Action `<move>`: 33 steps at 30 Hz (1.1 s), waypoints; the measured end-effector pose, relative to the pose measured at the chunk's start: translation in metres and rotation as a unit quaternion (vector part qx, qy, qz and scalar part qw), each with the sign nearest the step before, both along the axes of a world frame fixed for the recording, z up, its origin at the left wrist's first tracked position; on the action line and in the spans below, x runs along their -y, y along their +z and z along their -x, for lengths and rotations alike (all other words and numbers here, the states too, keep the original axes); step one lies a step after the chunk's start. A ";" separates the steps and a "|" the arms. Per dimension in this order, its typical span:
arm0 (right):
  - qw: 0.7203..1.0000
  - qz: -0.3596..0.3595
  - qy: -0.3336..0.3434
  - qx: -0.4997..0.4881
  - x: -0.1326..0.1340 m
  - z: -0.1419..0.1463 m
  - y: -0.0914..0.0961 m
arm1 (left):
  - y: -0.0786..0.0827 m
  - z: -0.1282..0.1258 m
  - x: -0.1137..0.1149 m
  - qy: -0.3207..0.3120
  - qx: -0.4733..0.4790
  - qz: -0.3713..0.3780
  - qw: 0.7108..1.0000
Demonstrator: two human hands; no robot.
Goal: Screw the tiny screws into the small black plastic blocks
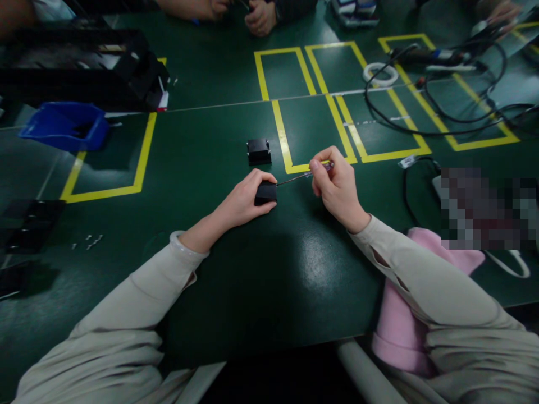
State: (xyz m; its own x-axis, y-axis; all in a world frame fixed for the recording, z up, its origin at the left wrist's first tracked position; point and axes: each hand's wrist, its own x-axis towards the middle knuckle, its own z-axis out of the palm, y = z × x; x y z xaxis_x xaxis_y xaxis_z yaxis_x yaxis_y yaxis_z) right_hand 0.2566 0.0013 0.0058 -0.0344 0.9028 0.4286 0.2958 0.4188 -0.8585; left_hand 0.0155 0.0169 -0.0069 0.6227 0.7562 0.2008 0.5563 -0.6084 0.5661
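On the green table, my left hand point(246, 196) grips a small black box point(266, 193), fingers along its far side and thumb along its near side. A screwdriver point(305, 174) with a clear handle is pinched in my right hand point(337, 182). Its thin shaft points left, and the tip meets the right end of the black box. Whether a screw sits at that spot is too small to tell. Just beyond my left hand stands a second black box point(258, 151) with small shiny bits at its corners.
A blue bin point(67, 126) and a long black rack point(84, 67) stand at the left. Small screws point(93, 241) lie near black parts point(33, 224). Cables point(442, 123) and a white tape roll point(380, 74) are at the right. Pink cloth point(404, 325) lies under my right forearm. Another person's hands point(261, 17) are across the table.
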 end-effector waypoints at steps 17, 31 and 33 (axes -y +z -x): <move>1.000 -0.011 0.007 0.002 0.001 0.001 0.001 | -0.001 0.000 -0.001 -0.005 0.002 -0.010 1.000; 1.000 -0.013 0.012 0.011 0.003 0.001 0.004 | 0.000 0.000 -0.001 -0.003 -0.002 -0.006 1.000; 1.000 -0.014 0.016 0.008 0.003 0.001 0.004 | 0.000 0.000 -0.001 -0.004 -0.002 -0.005 1.000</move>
